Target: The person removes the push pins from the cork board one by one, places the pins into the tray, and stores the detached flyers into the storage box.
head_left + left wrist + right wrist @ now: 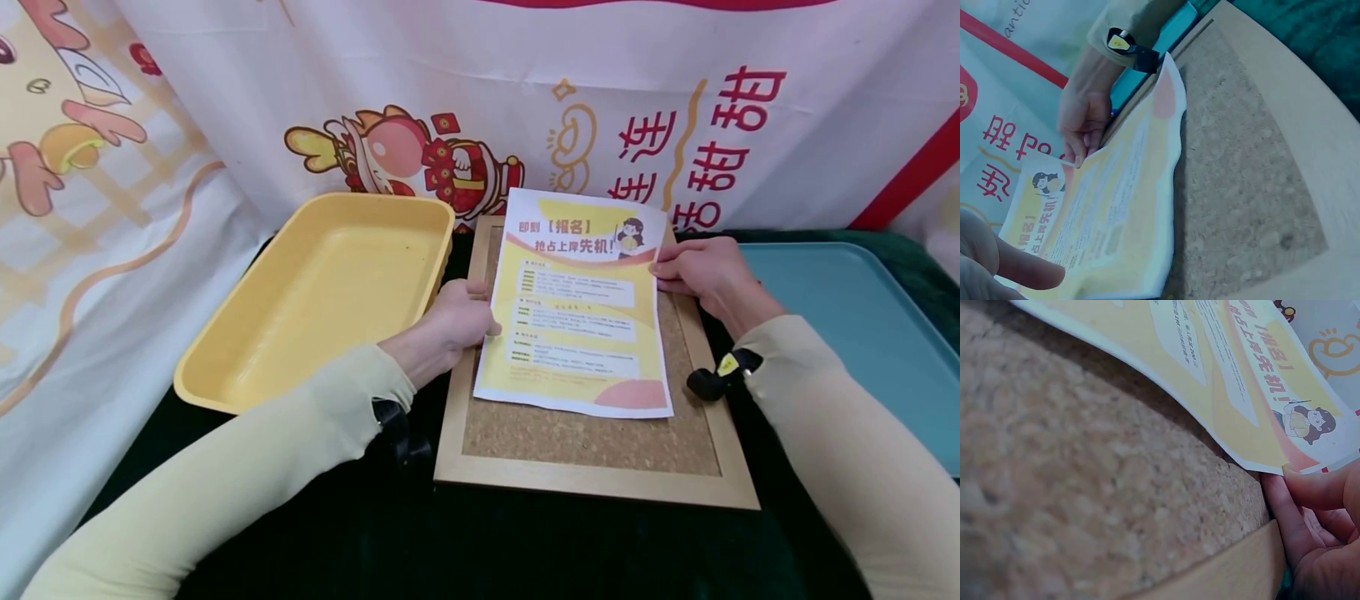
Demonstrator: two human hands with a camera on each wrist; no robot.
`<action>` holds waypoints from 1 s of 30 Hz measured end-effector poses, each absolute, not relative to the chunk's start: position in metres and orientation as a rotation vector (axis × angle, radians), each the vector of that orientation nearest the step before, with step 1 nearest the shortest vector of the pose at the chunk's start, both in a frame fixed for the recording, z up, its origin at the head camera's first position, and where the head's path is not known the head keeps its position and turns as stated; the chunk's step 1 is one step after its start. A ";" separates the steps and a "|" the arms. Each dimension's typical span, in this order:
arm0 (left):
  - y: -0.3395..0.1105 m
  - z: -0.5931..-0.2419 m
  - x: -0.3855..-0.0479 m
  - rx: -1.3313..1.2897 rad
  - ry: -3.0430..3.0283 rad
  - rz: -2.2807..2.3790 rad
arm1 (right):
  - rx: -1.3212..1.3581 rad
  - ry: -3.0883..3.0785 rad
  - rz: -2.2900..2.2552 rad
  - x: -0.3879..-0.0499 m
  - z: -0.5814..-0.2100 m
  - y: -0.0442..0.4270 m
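A yellow and white printed flyer (577,308) is held over a wood-framed cork board (585,437). My left hand (461,317) pinches its left edge, with the thumb (1032,269) on the printed face. On the opposite edge, my right hand (708,271) pinches the sheet between thumb and fingers, as the right wrist view shows up close (1319,506). The flyer's lower edge is wavy and stands a little off the cork (1241,162) in the left wrist view. Part of the board's upper area is hidden behind the sheet.
To the left lies a yellow tray (330,283), partly behind my left arm. A blue tray (847,317) sits at the right, beyond my right hand. Dark green cloth (375,533) covers the table, and a printed white curtain (360,58) hangs behind.
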State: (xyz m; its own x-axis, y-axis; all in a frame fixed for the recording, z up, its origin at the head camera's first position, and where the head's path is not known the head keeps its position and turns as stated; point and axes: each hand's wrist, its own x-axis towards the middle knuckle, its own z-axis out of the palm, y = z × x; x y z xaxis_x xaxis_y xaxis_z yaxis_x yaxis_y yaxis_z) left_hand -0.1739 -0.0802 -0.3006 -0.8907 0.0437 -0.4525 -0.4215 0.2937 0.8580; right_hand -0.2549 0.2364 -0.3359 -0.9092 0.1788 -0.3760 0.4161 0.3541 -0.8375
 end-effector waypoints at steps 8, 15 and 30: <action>-0.080 -0.295 -0.174 -0.313 2.262 1.624 | 0.581 2.354 -1.635 -0.255 -0.335 0.236; -0.087 -0.280 -0.176 -0.295 2.211 1.710 | 0.552 2.253 -1.747 -0.256 -0.331 0.237; -0.116 -0.261 -0.183 -0.333 2.188 1.736 | 0.612 1.677 -2.104 -0.265 -0.303 0.217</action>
State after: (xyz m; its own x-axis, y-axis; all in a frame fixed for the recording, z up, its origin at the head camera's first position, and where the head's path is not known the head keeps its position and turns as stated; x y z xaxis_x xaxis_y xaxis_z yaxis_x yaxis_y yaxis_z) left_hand -0.1830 -0.1156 -0.2605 -0.9191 0.0197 -0.3935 -0.3787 0.2314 0.8961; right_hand -0.2646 0.2175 -0.3030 -0.8330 -0.0245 -0.5528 0.5443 -0.2162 -0.8106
